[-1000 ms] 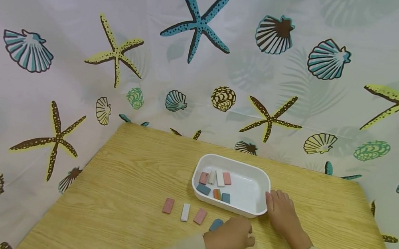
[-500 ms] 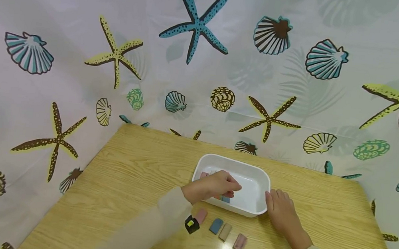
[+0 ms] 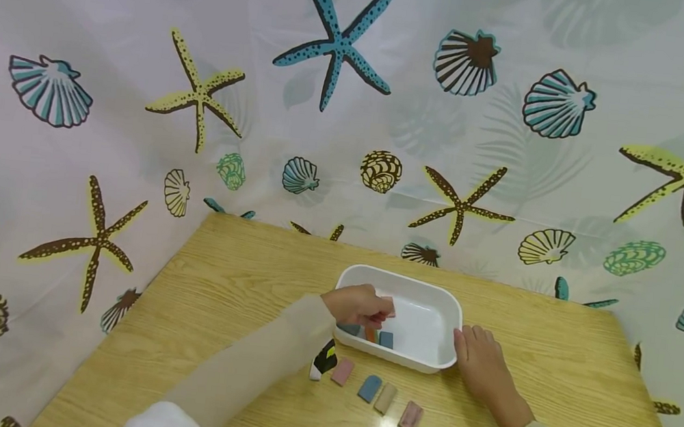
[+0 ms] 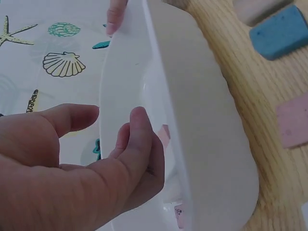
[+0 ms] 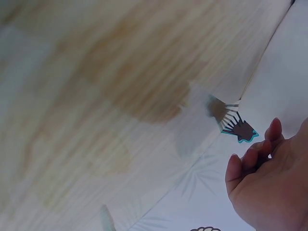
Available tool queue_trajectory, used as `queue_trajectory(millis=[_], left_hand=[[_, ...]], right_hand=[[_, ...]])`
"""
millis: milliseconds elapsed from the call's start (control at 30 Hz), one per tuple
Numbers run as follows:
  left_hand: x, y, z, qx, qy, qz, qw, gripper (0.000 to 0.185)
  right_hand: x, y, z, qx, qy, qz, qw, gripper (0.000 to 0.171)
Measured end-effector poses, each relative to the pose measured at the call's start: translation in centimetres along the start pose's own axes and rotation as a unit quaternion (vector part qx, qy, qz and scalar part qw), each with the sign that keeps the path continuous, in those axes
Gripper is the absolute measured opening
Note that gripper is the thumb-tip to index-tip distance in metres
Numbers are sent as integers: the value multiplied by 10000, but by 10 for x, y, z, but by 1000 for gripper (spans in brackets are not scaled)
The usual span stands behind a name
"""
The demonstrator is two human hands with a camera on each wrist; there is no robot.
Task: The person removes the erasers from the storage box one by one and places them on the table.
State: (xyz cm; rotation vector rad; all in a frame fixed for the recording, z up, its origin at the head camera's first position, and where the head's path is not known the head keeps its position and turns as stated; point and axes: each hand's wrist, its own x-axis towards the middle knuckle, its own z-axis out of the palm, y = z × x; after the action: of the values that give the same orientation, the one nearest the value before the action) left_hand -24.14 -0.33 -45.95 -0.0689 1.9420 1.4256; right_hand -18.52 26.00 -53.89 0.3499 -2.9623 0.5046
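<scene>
My left hand (image 3: 359,304) pinches a pink block (image 3: 388,307) over the tray (image 3: 446,305); four blocks (image 3: 370,387) wait at 6 o'clock on the bench (image 3: 236,286); right hand (image 3: 481,361) rests relaxed at the tray's edge.

The wooden tabletop (image 5: 110,82) fills most of the frame, blurred. Beyond its edge hangs the pale curtain (image 5: 288,72), with a brown-and-teal shell print (image 5: 231,121) beside that edge. The right hand (image 5: 269,185), fingers loosely curled and holding nothing, sits below the print.
</scene>
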Motion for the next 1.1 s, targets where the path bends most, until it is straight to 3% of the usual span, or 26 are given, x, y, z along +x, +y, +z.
queue_trajectory(millis=[433, 600, 833, 933, 1100], left_hand=[[12, -8, 22, 864, 455, -614, 9933, 20], [7, -3, 25, 1380, 444, -570, 9878, 24], [-1, 0, 27, 1539, 209, -358, 9872, 34], [-1, 2, 29, 2056, 205, -312, 9779, 30], [-1, 5, 35, 3190, 193, -271, 9472, 30]], right_hand=[[0, -1, 0, -6, 27, -9, 10000, 38], [0, -1, 0, -24, 37, -14, 10000, 38], [1, -1, -1, -51, 22, -29, 10000, 40], [1, -1, -1, -29, 12, -10, 10000, 41], [0, -2, -2, -8, -3, 22, 10000, 41]])
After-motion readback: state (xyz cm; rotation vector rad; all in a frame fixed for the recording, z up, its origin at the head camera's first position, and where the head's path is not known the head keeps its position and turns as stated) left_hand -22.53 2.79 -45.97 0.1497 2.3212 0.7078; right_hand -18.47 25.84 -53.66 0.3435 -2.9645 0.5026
